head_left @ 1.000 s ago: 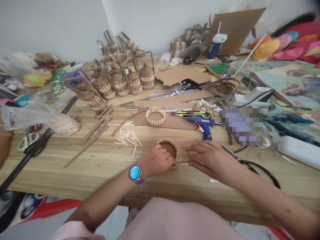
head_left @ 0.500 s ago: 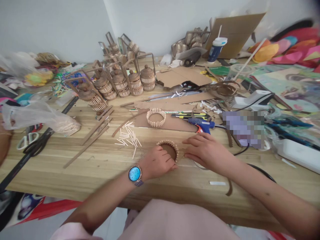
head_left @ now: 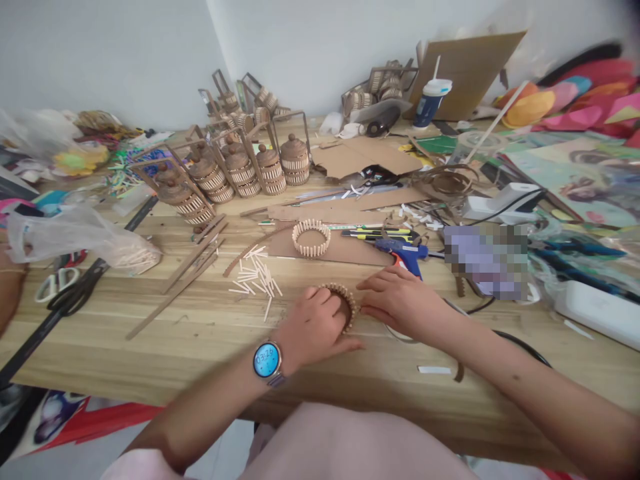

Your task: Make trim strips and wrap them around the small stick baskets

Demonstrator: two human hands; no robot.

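**Both hands close on a stick-ringed cardboard hoop at the bench's near edge**

The left hand (head_left: 314, 325), with a blue-faced watch (head_left: 267, 361) on its wrist, curls over the small stick ring (head_left: 344, 297), its fingers covering the left part of the ring and gripping it. The right hand (head_left: 400, 302) presses against the ring's right side with the fingers laid fairly flat and together; whether they pinch anything cannot be told. The ring sits on the wooden bench (head_left: 200, 347), near the middle of its near edge.

Just beyond the hands, toward the far edge, a second stick ring (head_left: 311, 237) rests on a cardboard sheet (head_left: 350, 250). A blue glue gun (head_left: 403, 253) lies just to its right. A scatter of loose short sticks (head_left: 255, 277) lies to the left of the hands. Farther back, a row of finished stick-and-cardboard lanterns (head_left: 240, 173) stands toward the far edge. Black scissors (head_left: 75, 293) lie near the left edge, beside a clear plastic bag (head_left: 75, 233).
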